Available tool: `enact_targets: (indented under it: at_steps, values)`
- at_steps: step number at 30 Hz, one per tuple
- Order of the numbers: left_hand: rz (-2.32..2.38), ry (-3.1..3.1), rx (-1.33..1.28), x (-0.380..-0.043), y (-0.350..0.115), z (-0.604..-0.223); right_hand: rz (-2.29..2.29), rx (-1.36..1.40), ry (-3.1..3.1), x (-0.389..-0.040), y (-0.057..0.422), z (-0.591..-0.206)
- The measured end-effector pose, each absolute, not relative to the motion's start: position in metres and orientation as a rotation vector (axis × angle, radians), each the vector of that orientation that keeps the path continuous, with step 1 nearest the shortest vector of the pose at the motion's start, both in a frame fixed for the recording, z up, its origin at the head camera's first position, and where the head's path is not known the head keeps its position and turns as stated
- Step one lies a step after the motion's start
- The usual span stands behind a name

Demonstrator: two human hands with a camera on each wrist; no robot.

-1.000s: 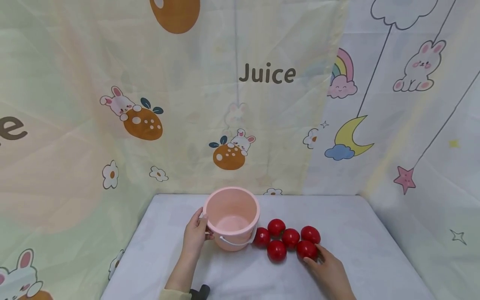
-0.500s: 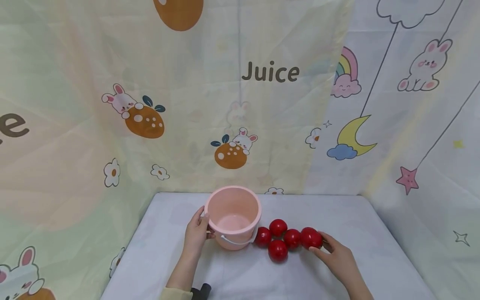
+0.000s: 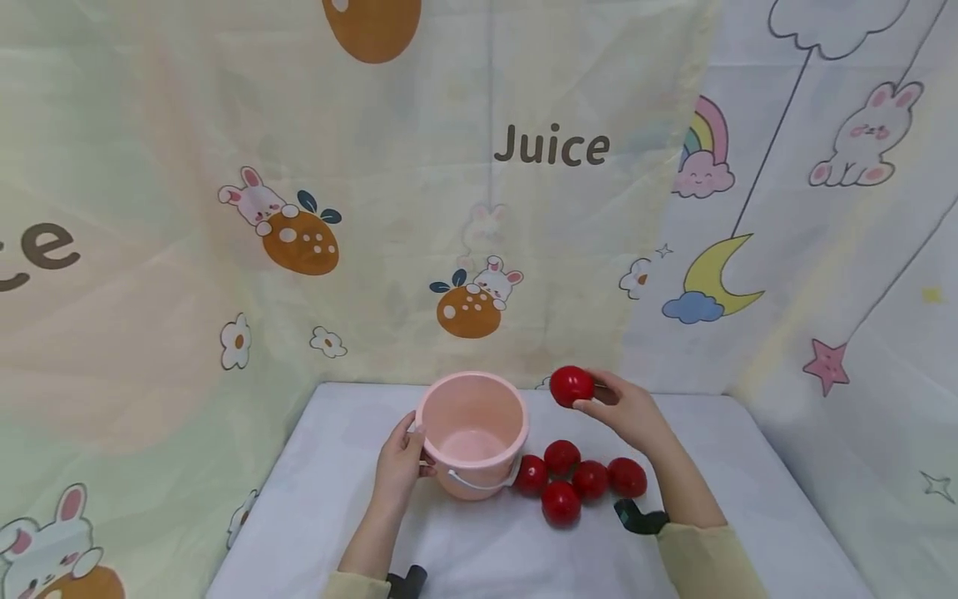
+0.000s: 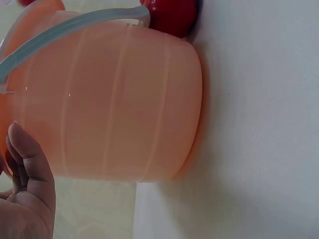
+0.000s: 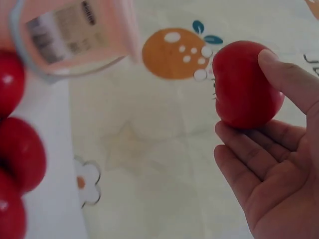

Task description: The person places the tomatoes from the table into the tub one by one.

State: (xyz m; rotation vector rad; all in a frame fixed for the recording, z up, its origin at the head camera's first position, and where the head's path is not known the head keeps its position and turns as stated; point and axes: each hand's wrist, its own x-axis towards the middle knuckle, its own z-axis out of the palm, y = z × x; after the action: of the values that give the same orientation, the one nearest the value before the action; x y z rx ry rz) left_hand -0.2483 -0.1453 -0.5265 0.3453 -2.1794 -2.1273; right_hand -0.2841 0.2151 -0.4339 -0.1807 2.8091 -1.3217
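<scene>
A pink bucket [image 3: 467,478] with a pale handle stands upright on the table, its inside bare in the head view. My left hand [image 3: 398,464] grips its left side near the rim, the thumb [image 4: 30,154] showing beside the wall in the left wrist view. Raised above the table, right of the bucket, my right hand [image 3: 632,413] holds a red apple [image 3: 571,387]. Thumb and fingers pinch this apple [image 5: 246,84] from both sides in the right wrist view. Several more red apples [image 3: 561,504] lie clustered to the bucket's right, the closest right beside its wall.
The white table [image 3: 299,516] ends at a cloth backdrop [image 3: 374,208] printed with rabbits and fruit. Black wrist-worn devices show at the left wrist [image 3: 410,582] and the right wrist [image 3: 642,519]. A printed label [image 5: 67,32] is on the bucket's side.
My right hand has lifted one apple from the cluster and carried it up and left toward the bucket. My left hand keeps its hold, and the bucket stays in place.
</scene>
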Motion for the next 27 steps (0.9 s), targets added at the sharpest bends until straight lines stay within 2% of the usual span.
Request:
enact_targets:
  at_steps: [11, 20, 27]
  values:
    - [-2.118, -2.197, 0.354, -0.25, -0.148, -0.532, -1.332, -0.454, 2.668, -0.346, 0.147, -0.4]
    - [-2.13, -2.2, 0.359, -0.251, -0.149, -0.531, -1.223, -0.646, 2.593, -0.366, 0.103, -0.396]
    - [-2.12, -2.23, 0.392, -0.25, -0.15, -0.527, -0.966, -0.769, 2.482, -0.38, 0.075, -0.405]
